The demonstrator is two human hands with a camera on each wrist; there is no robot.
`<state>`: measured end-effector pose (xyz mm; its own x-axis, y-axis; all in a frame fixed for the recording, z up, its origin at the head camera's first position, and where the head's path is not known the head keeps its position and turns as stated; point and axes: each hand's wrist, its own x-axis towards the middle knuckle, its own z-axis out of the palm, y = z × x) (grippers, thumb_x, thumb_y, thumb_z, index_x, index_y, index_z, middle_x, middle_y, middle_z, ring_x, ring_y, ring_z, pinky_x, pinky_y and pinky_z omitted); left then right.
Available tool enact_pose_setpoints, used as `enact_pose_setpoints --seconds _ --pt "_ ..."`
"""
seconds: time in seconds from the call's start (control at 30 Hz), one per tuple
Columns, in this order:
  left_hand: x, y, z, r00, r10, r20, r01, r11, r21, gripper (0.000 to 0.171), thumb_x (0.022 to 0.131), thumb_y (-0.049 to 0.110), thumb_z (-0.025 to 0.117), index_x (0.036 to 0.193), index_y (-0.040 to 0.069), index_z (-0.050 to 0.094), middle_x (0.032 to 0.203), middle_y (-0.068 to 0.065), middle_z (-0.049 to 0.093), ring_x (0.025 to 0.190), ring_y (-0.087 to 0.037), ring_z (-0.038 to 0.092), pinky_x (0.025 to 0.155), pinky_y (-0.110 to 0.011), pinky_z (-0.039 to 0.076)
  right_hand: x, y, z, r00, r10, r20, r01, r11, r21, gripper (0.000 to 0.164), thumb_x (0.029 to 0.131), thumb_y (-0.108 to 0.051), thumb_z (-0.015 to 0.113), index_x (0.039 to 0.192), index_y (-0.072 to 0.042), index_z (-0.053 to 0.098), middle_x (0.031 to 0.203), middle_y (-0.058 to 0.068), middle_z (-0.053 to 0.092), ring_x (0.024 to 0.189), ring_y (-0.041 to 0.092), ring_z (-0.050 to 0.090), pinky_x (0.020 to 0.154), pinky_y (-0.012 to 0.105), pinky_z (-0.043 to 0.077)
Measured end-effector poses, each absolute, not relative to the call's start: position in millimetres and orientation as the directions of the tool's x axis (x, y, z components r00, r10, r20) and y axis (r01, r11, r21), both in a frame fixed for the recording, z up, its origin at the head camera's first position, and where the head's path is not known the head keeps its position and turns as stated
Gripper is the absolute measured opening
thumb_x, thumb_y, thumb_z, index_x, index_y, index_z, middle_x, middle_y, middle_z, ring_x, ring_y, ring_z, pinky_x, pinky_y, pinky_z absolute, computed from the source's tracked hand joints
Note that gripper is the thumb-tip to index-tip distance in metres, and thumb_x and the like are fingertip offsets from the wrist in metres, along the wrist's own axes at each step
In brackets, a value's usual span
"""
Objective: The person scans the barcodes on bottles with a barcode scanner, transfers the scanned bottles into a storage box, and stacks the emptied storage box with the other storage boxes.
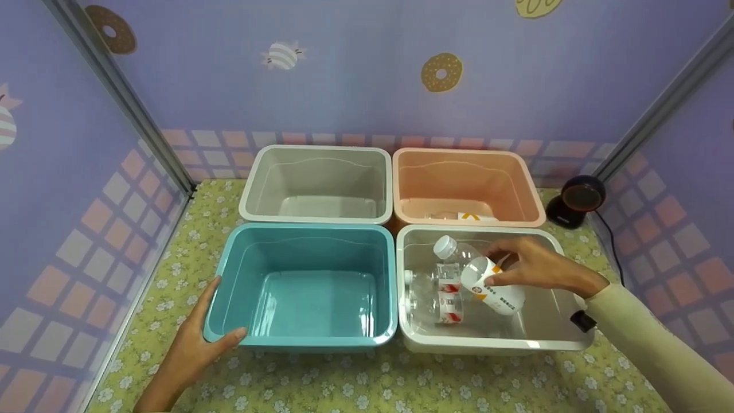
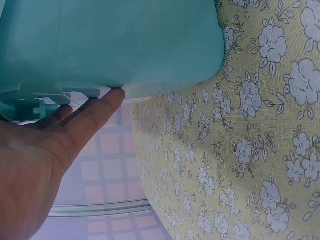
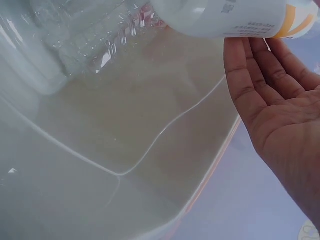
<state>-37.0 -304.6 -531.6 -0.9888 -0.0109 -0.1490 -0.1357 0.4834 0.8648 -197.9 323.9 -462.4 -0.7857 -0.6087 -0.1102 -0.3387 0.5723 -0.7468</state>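
Observation:
My right hand (image 1: 524,265) pinches a plastic bottle (image 1: 498,291) with a white and orange label between thumb and fingers, over the light grey front-right bin (image 1: 539,343). In the right wrist view the fingers (image 3: 237,75) lie against the bottle's side. Below and left of it, inside that bin, lie clear bottles with red and white labels (image 1: 449,307); another clear bottle with a white cap (image 1: 445,247) is partly hidden by the hand. My left hand (image 1: 192,338) touches the near-left corner of the teal bin (image 1: 309,342), thumb by the front rim and straight fingers along the outer wall.
Behind stand a grey bin (image 1: 315,221) and an orange bin (image 1: 470,221), the latter with a white and orange-labelled bottle (image 1: 479,217) in it. A black device (image 1: 575,201) with a cable is at the back right. Patterned walls (image 1: 367,86) enclose the flowered tabletop (image 1: 321,381).

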Motion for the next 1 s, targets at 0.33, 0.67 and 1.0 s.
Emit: enact_pose_setpoints --seconds 0.33,0.67,1.0 --pt "-37 -303 -530 -0.990 -0.001 -0.139 -0.119 0.517 0.848 0.109 0.105 0.033 0.079 0.179 0.037 0.000 0.182 -0.026 0.005 0.157 -0.066 0.024 0.109 -0.087 0.038 -199 328 -460 -0.809 -0.583 -0.072 -0.328 0.550 -0.768 0.038 0.093 -0.024 0.093 0.125 -0.010 0.079 0.112 0.005 0.079 0.098 0.023 0.078 0.086 0.033 0.065" --pt "-32 -304 -528 -0.989 -0.015 -0.144 -0.131 0.523 0.842 0.110 0.103 0.038 0.081 0.178 0.041 0.002 0.182 -0.025 0.006 0.158 -0.067 0.018 0.112 -0.089 0.030 -199 329 -451 -0.833 -0.552 -0.039 -0.312 0.526 -0.791 0.040 0.092 -0.017 0.093 0.127 -0.004 0.077 0.114 0.010 0.078 0.099 0.024 0.077 0.088 0.031 0.064" --pt "-33 -303 -529 -0.992 -0.016 -0.128 -0.117 0.521 0.846 0.107 0.103 0.037 0.081 0.177 0.045 0.003 0.183 -0.024 0.006 0.157 -0.067 0.021 0.111 -0.087 0.035 -200 336 -440 -0.870 -0.493 0.009 -0.332 0.572 -0.750 0.042 0.091 -0.016 0.094 0.127 -0.001 0.078 0.118 0.010 0.079 0.101 0.019 0.076 0.088 0.026 0.062"
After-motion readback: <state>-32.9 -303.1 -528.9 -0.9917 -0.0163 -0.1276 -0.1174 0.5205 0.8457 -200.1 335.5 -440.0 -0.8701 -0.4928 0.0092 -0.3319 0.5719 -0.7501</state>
